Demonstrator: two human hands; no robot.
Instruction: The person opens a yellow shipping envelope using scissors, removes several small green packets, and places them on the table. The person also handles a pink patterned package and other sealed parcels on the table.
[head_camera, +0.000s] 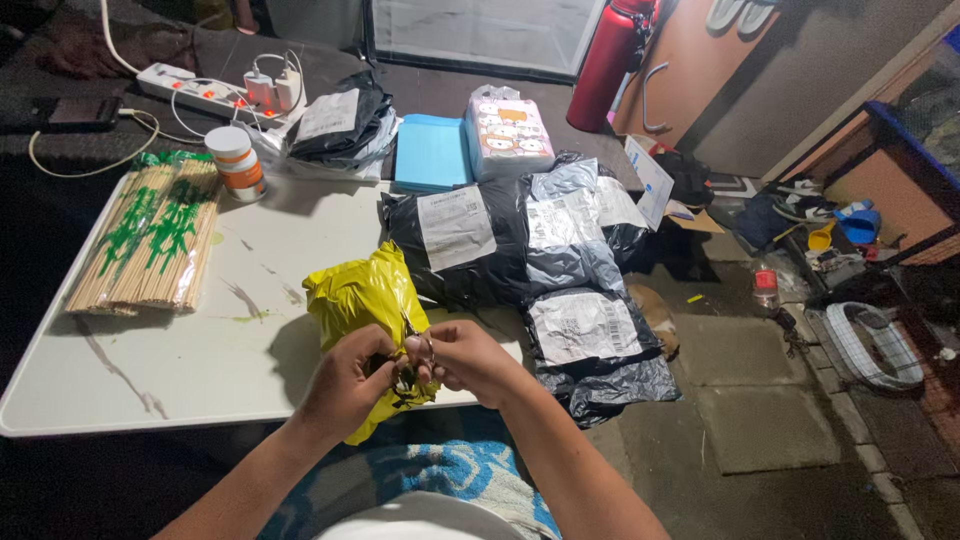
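fingers (405, 352) over yellow mailer (365, 295), small tool obscured

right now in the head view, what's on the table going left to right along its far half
bundle of bamboo skewers → white jar with orange label → blue flat pack → pink printed pack

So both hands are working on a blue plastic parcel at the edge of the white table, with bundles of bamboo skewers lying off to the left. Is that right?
Not quite: the parcel is yellow, not blue, as the head view shows. The rest holds: the left hand and right hand both work on it at the edge of the white table, and the bamboo skewers lie off to the left.
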